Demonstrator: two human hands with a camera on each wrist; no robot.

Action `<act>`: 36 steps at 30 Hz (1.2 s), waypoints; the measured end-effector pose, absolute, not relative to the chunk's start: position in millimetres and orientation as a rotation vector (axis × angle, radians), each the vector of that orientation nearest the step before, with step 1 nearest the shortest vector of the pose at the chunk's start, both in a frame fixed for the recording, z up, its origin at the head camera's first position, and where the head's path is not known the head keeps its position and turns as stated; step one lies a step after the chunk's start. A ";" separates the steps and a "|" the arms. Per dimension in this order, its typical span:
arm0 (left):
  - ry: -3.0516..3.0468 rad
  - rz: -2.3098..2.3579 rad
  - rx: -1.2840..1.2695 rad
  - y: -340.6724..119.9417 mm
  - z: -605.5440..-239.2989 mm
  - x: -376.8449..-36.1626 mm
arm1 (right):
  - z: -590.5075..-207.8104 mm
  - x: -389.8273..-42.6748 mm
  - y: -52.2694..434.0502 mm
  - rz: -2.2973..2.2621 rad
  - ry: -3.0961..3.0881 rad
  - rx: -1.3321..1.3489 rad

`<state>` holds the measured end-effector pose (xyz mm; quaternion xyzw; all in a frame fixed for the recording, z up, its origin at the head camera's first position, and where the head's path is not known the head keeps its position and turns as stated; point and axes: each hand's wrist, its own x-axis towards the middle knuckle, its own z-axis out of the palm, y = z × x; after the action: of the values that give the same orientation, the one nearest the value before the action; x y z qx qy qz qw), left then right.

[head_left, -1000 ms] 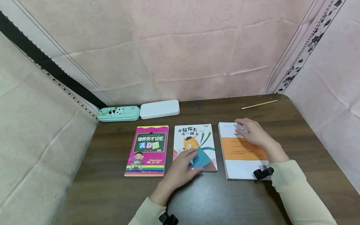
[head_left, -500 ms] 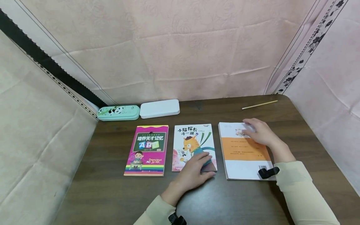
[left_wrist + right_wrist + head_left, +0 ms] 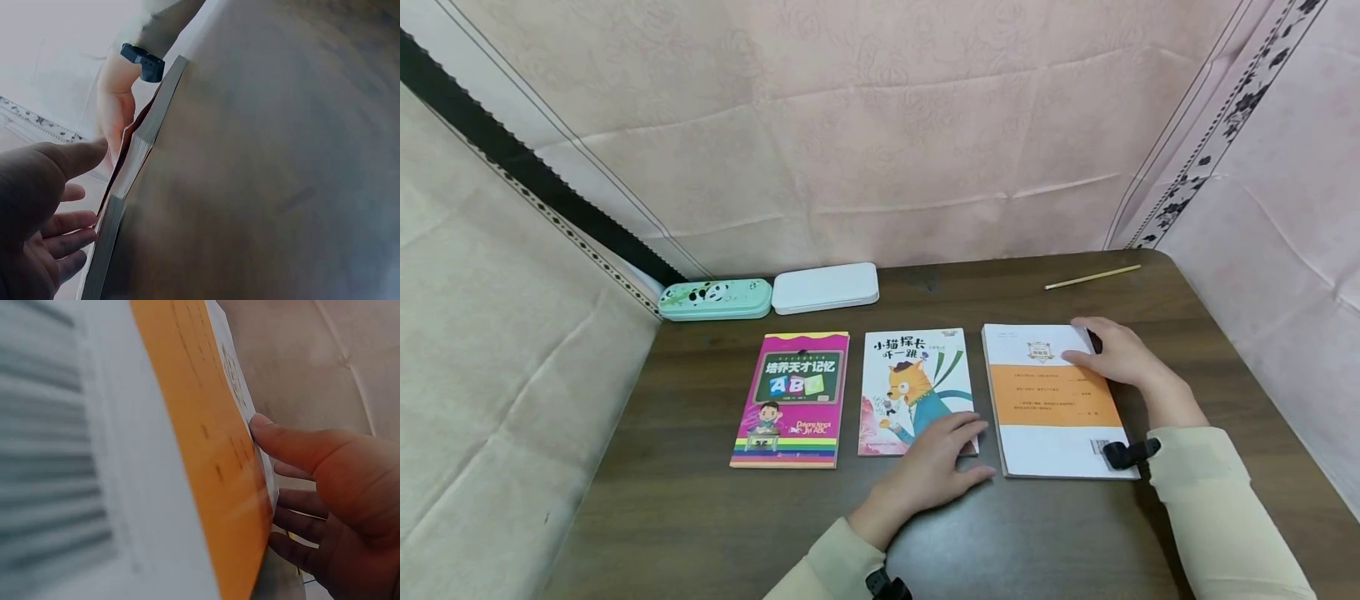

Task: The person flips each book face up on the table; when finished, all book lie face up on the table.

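Three books lie in a row on the dark table [image 3: 700, 517]. On the left is a pink ABC book [image 3: 790, 400], in the middle a cat picture book [image 3: 910, 379], on the right an orange-and-white book [image 3: 1041, 400]. My left hand [image 3: 951, 450] rests flat, fingers straight, on the cat book's lower right corner and the table beside it; the left wrist view shows that hand [image 3: 44, 212] open next to a book's edge. My right hand [image 3: 1108, 354] holds the orange-and-white book [image 3: 187, 425] at its upper right edge. The thumb [image 3: 275, 434] is on the cover and the fingers are curled round the edge.
A green panda pencil case [image 3: 717, 300] and a white case [image 3: 825, 288] lie at the table's back left. At the back right lies a pencil [image 3: 1092, 277]. Pink cloth walls close in the table on three sides.
My left hand slid from the middle of the cat book down to its lower right corner. The right hand moved right across the top of the orange-and-white book to its edge.
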<state>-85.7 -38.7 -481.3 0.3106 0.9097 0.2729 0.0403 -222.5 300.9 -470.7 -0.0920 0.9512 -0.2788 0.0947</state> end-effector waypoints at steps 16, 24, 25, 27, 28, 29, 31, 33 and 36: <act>2.755 0.679 0.992 -4.6 -480.4 -76.9 | -469.3 -222.9 306.1 -0.832 2.801 -0.245; 2.831 0.694 0.938 3.4 -484.7 -75.4 | -468.3 -221.6 311.5 -0.932 2.768 -0.289; 2.837 0.690 0.935 3.8 -485.1 -75.6 | -468.9 -222.0 312.9 -0.960 2.762 -0.293; 2.840 0.688 0.930 3.8 -484.8 -75.6 | -470.3 -222.8 315.9 -1.019 2.753 -0.303; 2.839 0.690 0.927 3.7 -484.9 -75.4 | -471.5 -223.2 318.1 -1.045 2.756 -0.315; 2.836 0.693 0.925 3.4 -484.7 -75.2 | -473.0 -223.8 320.0 -1.068 2.769 -0.333; 2.831 0.708 0.926 3.0 -484.7 -75.0 | -476.2 -224.7 324.6 -1.103 2.804 -0.385; 2.820 0.728 0.922 2.3 -484.5 -74.4 | -480.4 -225.5 329.5 -1.138 2.854 -0.467; 2.798 0.767 0.915 1.2 -485.2 -73.7 | -484.0 -225.2 336.3 -1.172 2.913 -0.626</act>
<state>-73.7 1.2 -485.2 0.3005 0.9186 0.2518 0.0499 -225.2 336.3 -484.0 -0.1954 0.9094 -0.3659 -0.0298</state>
